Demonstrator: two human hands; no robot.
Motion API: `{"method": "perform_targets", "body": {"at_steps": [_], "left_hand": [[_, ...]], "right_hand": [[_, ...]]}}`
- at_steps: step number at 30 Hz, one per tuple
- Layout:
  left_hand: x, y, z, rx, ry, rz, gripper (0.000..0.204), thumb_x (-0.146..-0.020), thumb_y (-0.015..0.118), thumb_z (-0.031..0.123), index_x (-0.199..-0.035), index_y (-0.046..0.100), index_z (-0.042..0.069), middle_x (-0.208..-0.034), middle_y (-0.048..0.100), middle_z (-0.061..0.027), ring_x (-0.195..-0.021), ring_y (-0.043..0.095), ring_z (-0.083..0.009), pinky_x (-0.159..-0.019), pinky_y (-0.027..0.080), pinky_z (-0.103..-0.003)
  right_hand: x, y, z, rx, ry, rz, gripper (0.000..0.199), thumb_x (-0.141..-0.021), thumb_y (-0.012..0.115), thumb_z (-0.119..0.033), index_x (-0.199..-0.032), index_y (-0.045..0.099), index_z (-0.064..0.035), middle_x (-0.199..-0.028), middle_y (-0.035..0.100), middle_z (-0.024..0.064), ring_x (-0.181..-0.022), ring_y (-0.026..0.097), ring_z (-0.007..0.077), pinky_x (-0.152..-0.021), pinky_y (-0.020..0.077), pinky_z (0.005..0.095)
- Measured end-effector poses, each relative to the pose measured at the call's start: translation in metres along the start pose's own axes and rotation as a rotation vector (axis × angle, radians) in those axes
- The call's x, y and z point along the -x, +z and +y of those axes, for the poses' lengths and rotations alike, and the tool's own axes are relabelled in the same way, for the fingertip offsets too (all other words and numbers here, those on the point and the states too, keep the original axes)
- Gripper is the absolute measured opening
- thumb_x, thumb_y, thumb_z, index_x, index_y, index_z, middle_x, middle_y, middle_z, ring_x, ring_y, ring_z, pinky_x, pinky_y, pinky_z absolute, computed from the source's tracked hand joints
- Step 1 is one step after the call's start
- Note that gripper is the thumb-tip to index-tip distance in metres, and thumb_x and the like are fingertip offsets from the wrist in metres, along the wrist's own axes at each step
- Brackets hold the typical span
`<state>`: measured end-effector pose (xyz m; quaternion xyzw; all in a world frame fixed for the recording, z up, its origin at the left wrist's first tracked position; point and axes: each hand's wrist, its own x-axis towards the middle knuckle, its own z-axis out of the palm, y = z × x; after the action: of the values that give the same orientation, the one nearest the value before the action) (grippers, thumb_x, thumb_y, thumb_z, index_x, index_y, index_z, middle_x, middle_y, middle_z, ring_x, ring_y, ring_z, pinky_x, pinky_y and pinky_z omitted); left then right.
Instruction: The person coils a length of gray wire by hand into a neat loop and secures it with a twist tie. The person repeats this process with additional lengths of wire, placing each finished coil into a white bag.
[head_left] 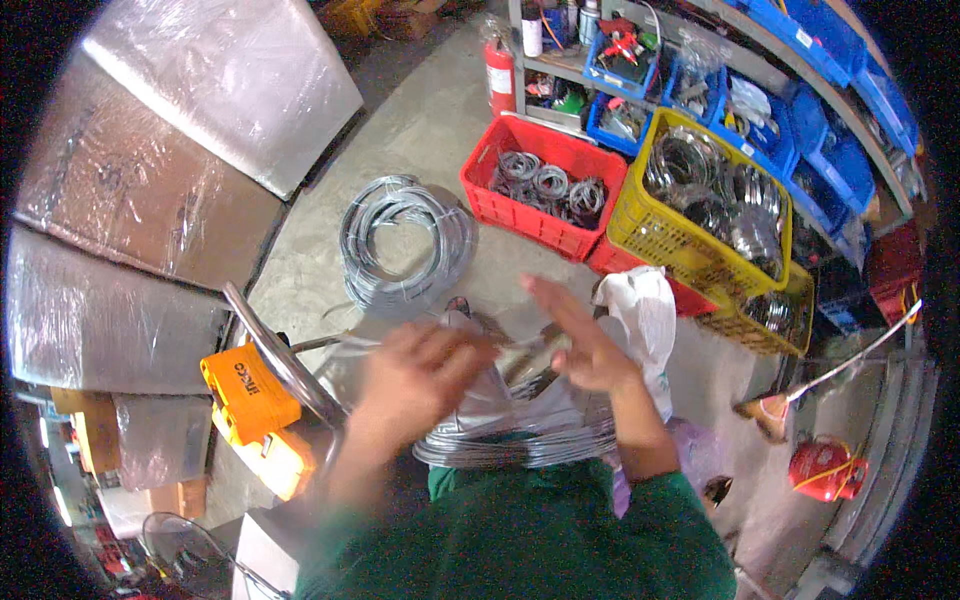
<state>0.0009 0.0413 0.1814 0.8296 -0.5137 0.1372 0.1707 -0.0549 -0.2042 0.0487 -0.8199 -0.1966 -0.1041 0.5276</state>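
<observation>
bare hands (pixel 500 365) and forearms, no gloves; a green top with sleeves pushed above the wrists.

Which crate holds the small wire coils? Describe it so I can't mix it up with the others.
Look to the shelving rack of blue bins along the far wall, then down to the floor in front of it. The red crate sits there, right of the loose grey cable coil and left of the yellow crate. It holds several small grey wire coils, while the taller yellow one holds shiny metal rings.
</observation>
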Motion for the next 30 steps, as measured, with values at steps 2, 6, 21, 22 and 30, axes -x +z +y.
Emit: {"method": "perform_targets", "body": {"at_steps": [2, 6, 21, 22, 30], "left_hand": [[-0.009, 0.033, 0.006, 0.034, 0.042, -0.104, 0.023, -0.077, 0.07, 0.025, -0.093, 0.065, 0.01, -0.086, 0.066, -0.0046, -0.079, 0.067, -0.0226, -0.075, 0.051, -0.038], [0.021, 0.066, -0.024, 0.323, -0.108, -0.144, 0.024, -0.09, 0.063, 0.031, -0.098, 0.064, 0.008, -0.088, 0.066, -0.0101, -0.08, 0.065, -0.032, -0.073, 0.051, -0.044], [0.179, 0.057, -0.023, 0.228, -0.633, -0.071, 0.036, -0.098, 0.052, 0.041, -0.097, 0.064, 0.007, -0.085, 0.063, -0.0135, -0.084, 0.063, -0.0371, -0.071, 0.049, -0.046], [0.18, 0.059, -0.017, 0.267, -0.645, -0.038, 0.036, -0.098, 0.052, 0.041, -0.096, 0.064, 0.008, -0.085, 0.063, -0.0129, -0.083, 0.063, -0.0364, -0.07, 0.049, -0.046], [0.11, 0.101, 0.031, 0.045, -0.571, 0.234, 0.024, -0.083, 0.061, 0.026, -0.078, 0.058, 0.003, -0.074, 0.062, -0.0148, -0.071, 0.063, -0.0357, -0.064, 0.048, -0.047]], "right_hand": [[0.011, 0.01, -0.035, -0.003, 0.116, 0.051, 0.055, -0.089, 0.068, -0.039, -0.13, 0.055, -0.0053, -0.122, 0.061, 0.0187, -0.115, 0.057, 0.0334, -0.099, 0.043, 0.0406], [0.031, 0.018, -0.044, 0.077, 0.462, 0.081, 0.025, -0.089, 0.071, -0.026, -0.084, 0.068, -0.0019, -0.069, 0.064, 0.012, -0.062, 0.06, 0.0275, -0.061, 0.0465, 0.0364], [0.012, -0.016, 0.025, 0.097, 0.208, -0.041, 0.047, -0.092, 0.064, -0.042, -0.114, 0.066, -0.0003, -0.105, 0.068, 0.02, -0.091, 0.066, 0.0284, -0.077, 0.0502, 0.0416], [0.0, -0.009, 0.013, 0.078, 0.163, -0.05, 0.047, -0.092, 0.064, -0.042, -0.113, 0.066, -0.0002, -0.105, 0.068, 0.02, -0.09, 0.066, 0.0288, -0.077, 0.0502, 0.0414], [-0.021, 0.071, -0.063, -0.094, -0.122, -0.292, 0.043, -0.093, 0.063, -0.039, -0.109, 0.068, 0.0008, -0.102, 0.068, 0.02, -0.087, 0.067, 0.0321, -0.073, 0.0507, 0.0405]]}}
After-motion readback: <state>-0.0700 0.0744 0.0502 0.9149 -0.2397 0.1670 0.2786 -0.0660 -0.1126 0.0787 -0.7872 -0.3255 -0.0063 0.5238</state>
